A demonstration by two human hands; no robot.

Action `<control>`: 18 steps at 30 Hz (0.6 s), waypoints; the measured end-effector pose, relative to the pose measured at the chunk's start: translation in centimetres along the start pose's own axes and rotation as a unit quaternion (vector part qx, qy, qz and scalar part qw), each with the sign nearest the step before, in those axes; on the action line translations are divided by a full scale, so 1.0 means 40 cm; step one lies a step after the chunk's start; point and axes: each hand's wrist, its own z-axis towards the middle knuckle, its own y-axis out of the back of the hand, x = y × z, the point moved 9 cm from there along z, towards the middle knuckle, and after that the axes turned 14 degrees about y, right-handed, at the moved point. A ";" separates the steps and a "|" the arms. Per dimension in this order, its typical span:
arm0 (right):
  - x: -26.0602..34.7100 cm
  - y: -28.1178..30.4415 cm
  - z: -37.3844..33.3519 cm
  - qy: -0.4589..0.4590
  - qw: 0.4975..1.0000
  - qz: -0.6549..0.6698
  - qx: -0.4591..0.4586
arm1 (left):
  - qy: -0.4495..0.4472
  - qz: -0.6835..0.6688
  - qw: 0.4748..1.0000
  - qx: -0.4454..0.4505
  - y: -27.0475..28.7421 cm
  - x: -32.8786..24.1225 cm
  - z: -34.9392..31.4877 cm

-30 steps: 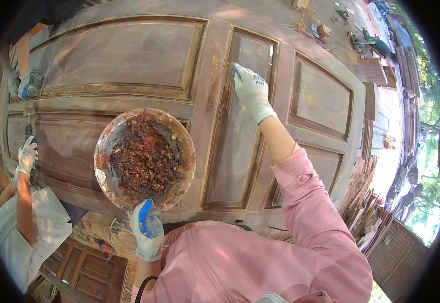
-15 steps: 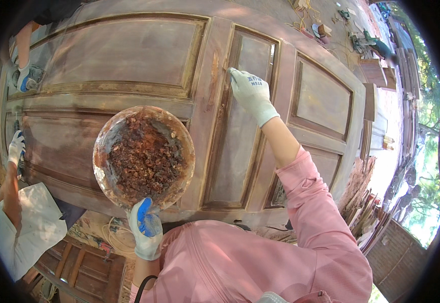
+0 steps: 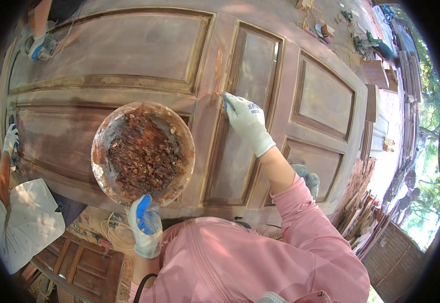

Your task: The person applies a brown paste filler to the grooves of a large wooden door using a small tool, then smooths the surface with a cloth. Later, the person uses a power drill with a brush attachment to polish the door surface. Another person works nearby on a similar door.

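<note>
My left hand (image 3: 146, 230), in a white glove with blue palm, is closed on the near rim of a round bowl (image 3: 186, 174). Reddish-brown crumbly paste (image 3: 144, 161) fills the bowl, which hangs over a large brown panelled wooden door (image 3: 211, 151). My right hand (image 3: 246, 120), gloved alike, is closed with fingertips at the stile between the panels. Whatever it grips is too small to make out. Beyond those fingertips, an orange-brown streak (image 3: 219, 68) runs along the wood, with a darker smear close to the fingers.
At far left, a co-worker's gloved hand (image 3: 11, 139) rests on a tool. Another person's gloved hand (image 3: 38, 48) holds a sander-like tool at top left. A grey rounded thing (image 3: 308, 179) shows beside my right forearm. Power tools (image 3: 379, 48) and cords lie at upper right.
My right hand has come nearer to me along the stile. The co-worker's hand at top left has shifted right and away. My left hand and the bowl have barely moved.
</note>
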 end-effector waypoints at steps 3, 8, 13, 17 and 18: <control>0.018 -0.032 -0.019 0.027 0.993 -0.095 0.059 | 0.038 -0.033 0.998 0.022 0.002 0.053 0.000; 0.040 -0.097 -0.050 0.056 0.971 -0.180 0.148 | 0.027 -0.033 0.999 0.028 0.005 0.063 0.001; 0.072 -0.122 -0.071 0.069 0.952 -0.197 0.222 | 0.015 -0.010 1.000 0.017 0.001 0.048 -0.002; 0.081 -0.113 -0.083 0.071 0.964 -0.174 0.187 | 0.003 0.027 1.000 0.012 0.002 0.019 -0.002; 0.075 -0.105 -0.080 0.064 0.972 -0.157 0.160 | -0.003 0.019 1.000 0.006 0.002 0.009 0.000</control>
